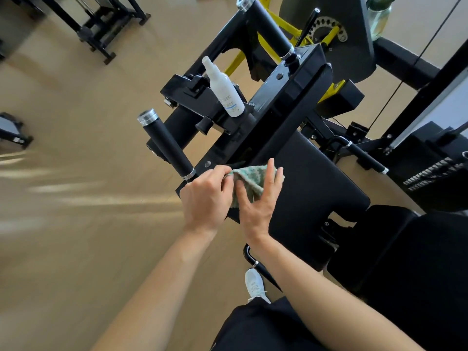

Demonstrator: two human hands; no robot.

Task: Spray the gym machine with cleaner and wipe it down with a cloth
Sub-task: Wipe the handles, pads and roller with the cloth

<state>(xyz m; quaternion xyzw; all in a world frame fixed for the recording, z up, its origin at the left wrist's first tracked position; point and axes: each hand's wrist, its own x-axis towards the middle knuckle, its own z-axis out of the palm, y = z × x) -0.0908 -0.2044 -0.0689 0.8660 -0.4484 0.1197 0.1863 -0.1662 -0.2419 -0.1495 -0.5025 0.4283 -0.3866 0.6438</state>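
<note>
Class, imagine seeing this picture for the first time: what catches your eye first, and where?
Both hands meet mid-picture over the black pad: the left hand pinches a green cloth draped against the right hand. Above them, a white spray bottle stands on the machine's black frame.

We can read no text here. The white spray bottle [224, 89] on the machine frame carries a label [231, 102] with a pale blue band and some lines of fine print, but the letters are too small for us to make out. The weight stack [430, 173] at the right shows rows of white marks, too blurred to read as numbers.
</note>
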